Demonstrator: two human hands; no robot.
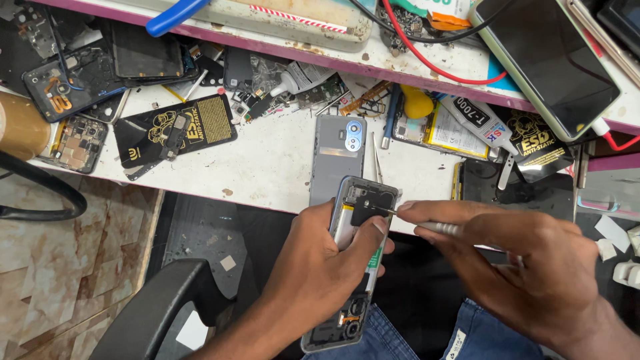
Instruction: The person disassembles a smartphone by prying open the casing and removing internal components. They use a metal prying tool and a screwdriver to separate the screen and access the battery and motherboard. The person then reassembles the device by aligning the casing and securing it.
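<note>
While the white workbench [267, 160] stretches across the upper half of the view, cluttered with phone parts, the person sits at its near edge with both hands over their lap in blue jeans [493, 333]. A large phone with a dark screen [550, 63] lies tilted on the raised shelf at the upper right, beside a red cable [427, 63]. On the bench, a grey back cover [338, 157] with a round camera ring lies flat just beyond the hands, and black anti-static sheets [177, 130] lie to its left among loose circuit boards. A tube of adhesive [480, 123] and thin metal tweezers [377, 160] lie to the right of the cover.

The opened phone [353, 267], its back removed and its insides showing, is held lengthwise below the bench edge, top end pointing toward the bench. The left hand [320, 273] wraps around its middle from the left, fingers closed on the frame and the thumb pressing a small black plate [365, 210] near the top end. The right hand [520, 260] pinches a slim metal screwdriver [427, 223] between thumb and fingers, its tip touching that black plate at its right edge.
</note>
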